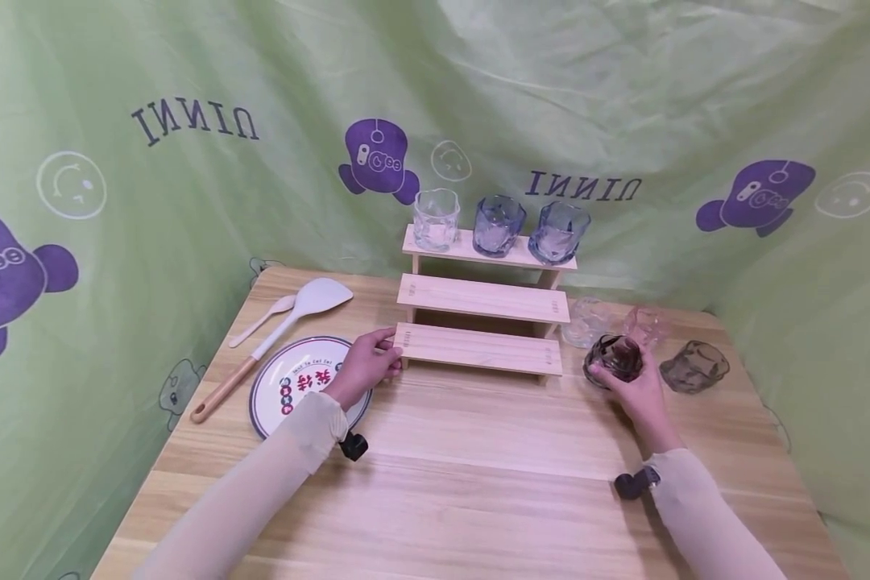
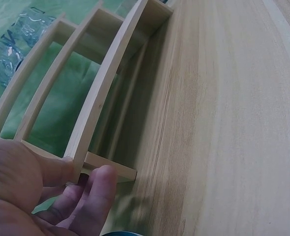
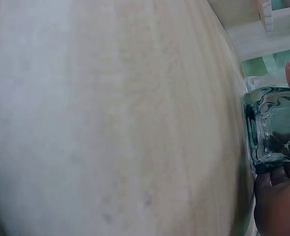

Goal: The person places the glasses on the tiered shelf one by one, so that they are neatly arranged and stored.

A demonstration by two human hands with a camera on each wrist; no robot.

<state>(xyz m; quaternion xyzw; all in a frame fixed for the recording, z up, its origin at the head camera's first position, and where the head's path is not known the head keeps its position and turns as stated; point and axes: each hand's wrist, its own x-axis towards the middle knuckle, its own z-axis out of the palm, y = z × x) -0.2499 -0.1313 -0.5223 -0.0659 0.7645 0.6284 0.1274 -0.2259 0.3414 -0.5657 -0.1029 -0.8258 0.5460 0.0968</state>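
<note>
Dark glass (image 1: 612,356) was in the R grip (image 1: 643,395), just beside the R end of the wooden rack (image 1: 478,348). Progress, judging by layout: approx. part done. Done: 3 up on the top tier in a row, L to R, i.e. clear tumbler (image 1: 437,219), blue tumbler (image 1: 498,225) & grey-blue tumbler (image 1: 558,232). Left, prob.: the 4 not yet on the rack, incl. the held one; the others, a clear glass (image 1: 587,321), a pink glass (image 1: 647,324) & a smoky brown glass (image 1: 694,366), sat on the table (image 1: 493,483) near the R grip.

Re position: dark glass was btwn thumb & fingers, thumb on the near side, fingers round the R side, spread approx. as wide as the glass body. Couldn't tell if its base touched the table.

L grip (image 1: 366,366) pinched the L end of the bottom tier btwn thumb & fingers, prob. to steady it; no glass there. Plate (image 1: 304,362) was partly hidden behind the L wrist, w/ spatula (image 1: 322,296) & spoon (image 1: 261,318) nearby, well apart from the glasses.
</note>
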